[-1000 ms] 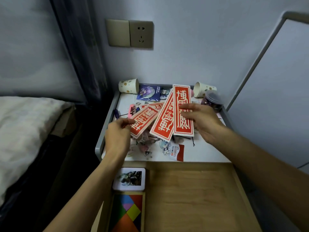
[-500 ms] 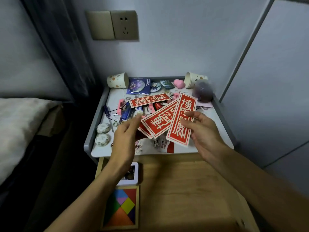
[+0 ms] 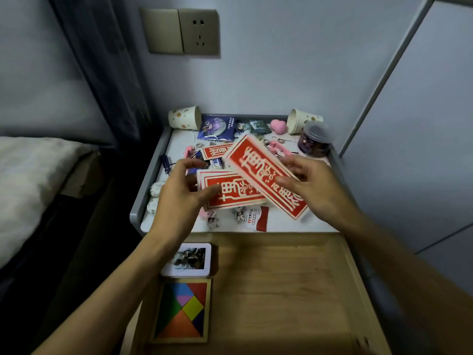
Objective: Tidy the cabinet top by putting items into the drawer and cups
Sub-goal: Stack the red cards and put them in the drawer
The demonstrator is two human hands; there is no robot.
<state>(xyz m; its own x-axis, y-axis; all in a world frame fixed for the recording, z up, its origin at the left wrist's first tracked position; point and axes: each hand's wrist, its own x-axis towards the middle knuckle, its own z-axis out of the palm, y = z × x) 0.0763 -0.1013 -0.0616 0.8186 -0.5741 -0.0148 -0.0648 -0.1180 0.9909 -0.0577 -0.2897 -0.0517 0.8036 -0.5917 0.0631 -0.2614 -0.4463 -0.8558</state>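
My right hand (image 3: pixel 314 190) pinches a long red card (image 3: pixel 261 172) with cream lettering, tilted over the cabinet top (image 3: pixel 176 147). My left hand (image 3: pixel 179 196) grips a small stack of the same red cards (image 3: pixel 230 193), partly under the right one. Another red card (image 3: pixel 215 152) lies flat behind them. Two paper cups lie on their sides at the back, one at the left (image 3: pixel 184 117) and one at the right (image 3: pixel 302 121). The open wooden drawer (image 3: pixel 281 290) is pulled out below the hands.
The drawer holds a tangram puzzle (image 3: pixel 183 311) and a white photo tile (image 3: pixel 189 258). The cabinet top carries badges, a pink heart (image 3: pixel 279 126), a lidded jar of beads (image 3: pixel 314 142), small figures and a blue tool. A bed is at the left, a cupboard door at the right.
Both hands have drawn the red cards toward the front edge of the cabinet. The cards have gone from fanned to overlapping, with the right card crossing over the left stack.
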